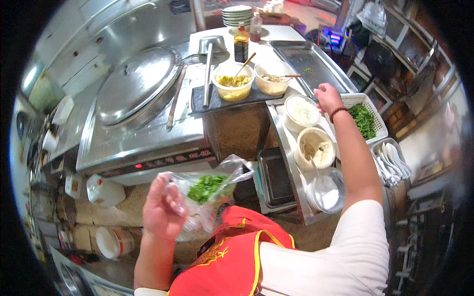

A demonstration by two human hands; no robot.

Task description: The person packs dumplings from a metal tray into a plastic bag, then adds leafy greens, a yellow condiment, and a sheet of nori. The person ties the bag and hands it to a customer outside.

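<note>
My left hand (166, 209) grips the rim of a clear plastic bag (237, 175), whose mouth gapes to the right. Chopped green herbs (206, 188) lie inside the bag; what is beneath them is unclear. Over on the right, my right hand (329, 98) hovers above the near end of a metal tray and the corner of a white plastic basket (378, 114). Leafy greens (363, 120) fill that basket. The fingers are partly curled, and whether they pinch anything is hard to see. Just left of this hand stands a tub of pale granules (301, 111).
A large lidded steel pot (139, 83) sits on the stove at left. Tubs with spoons hold yellow food (233, 81) and pale powder (314, 148). A steel ladle (208, 74), a sauce bottle (241, 44), stacked plates (237, 16) and white spoons (394, 159) are around.
</note>
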